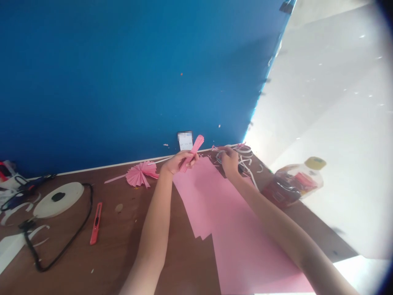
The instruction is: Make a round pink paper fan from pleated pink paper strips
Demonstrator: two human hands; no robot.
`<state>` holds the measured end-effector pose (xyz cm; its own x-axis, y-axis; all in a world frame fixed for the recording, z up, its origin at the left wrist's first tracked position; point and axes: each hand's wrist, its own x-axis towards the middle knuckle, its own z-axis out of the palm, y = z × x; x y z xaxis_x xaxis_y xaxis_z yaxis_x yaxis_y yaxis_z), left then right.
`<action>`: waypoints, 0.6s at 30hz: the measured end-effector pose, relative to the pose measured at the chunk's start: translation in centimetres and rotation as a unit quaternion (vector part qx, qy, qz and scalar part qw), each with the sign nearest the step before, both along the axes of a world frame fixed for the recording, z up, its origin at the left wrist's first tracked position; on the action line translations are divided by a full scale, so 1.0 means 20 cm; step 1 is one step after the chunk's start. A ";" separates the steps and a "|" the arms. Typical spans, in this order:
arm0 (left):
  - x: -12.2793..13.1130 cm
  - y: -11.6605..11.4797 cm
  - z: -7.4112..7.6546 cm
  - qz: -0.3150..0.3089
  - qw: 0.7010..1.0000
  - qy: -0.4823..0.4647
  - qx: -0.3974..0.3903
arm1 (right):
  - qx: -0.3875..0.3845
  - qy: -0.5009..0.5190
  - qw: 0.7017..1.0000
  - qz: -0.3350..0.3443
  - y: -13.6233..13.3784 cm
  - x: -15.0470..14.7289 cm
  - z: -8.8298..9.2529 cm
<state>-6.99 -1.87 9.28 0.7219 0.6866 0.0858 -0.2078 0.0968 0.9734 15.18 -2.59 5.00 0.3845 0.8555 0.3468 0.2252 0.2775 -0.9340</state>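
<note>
My left hand (179, 162) is closed around a narrow pleated strip of pink paper (198, 143), which stands up tilted to the right. Past the far end of the pink sheets (202, 196), my right hand (229, 162) reaches down among small items with its fingers stretched out to the left. White loops and strips (245, 150) lie around those fingers, and what they touch there is partly hidden. Left of my left hand rests a pink paper fan (139, 174), opened out in pleats.
A red box cutter (96, 223) lies on the brown table (123, 262). Farther left are a white round disc (58, 199) and a black cable (66, 250). A yellow-capped bottle (291, 184) stands at right, and a small white card (185, 141) leans against the blue wall (138, 82).
</note>
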 end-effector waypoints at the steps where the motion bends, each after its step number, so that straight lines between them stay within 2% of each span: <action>1: 0.00 0.00 0.00 0.002 1.000 -0.003 -0.003 | -0.032 -0.012 0.999 0.042 0.00 -0.02 -0.02; 3: 0.01 0.00 0.01 0.005 1.000 -0.002 -0.005 | -0.092 -0.055 0.988 0.109 0.01 -0.05 -0.07; 6: 0.01 0.00 0.01 0.001 1.000 0.005 -0.006 | -0.104 -0.126 0.977 0.137 0.02 -0.07 -0.11; 9: 0.02 -0.01 0.02 0.001 1.000 0.003 -0.003 | -0.065 -0.127 0.983 0.114 0.00 -0.06 -0.08; 12: 0.03 -0.01 0.02 0.003 1.000 -0.001 0.000 | 0.012 -0.079 0.996 0.041 -0.04 -0.05 0.00; 14: 0.04 -0.01 0.02 0.005 1.000 -0.007 0.007 | 0.045 -0.053 0.997 0.025 -0.07 -0.06 0.05; 16: 0.04 -0.01 0.02 0.007 1.000 -0.013 0.010 | 0.031 -0.046 0.995 0.088 -0.08 -0.08 0.08; 18: 0.05 -0.01 0.02 0.010 1.000 -0.016 0.009 | -0.022 -0.027 0.987 0.159 -0.09 -0.09 0.09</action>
<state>-6.05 -2.04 9.71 0.7047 0.6992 0.1204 -0.2396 0.0748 0.9680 13.37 -4.33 6.90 0.0757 0.9449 0.3185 0.1824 0.3009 -0.9361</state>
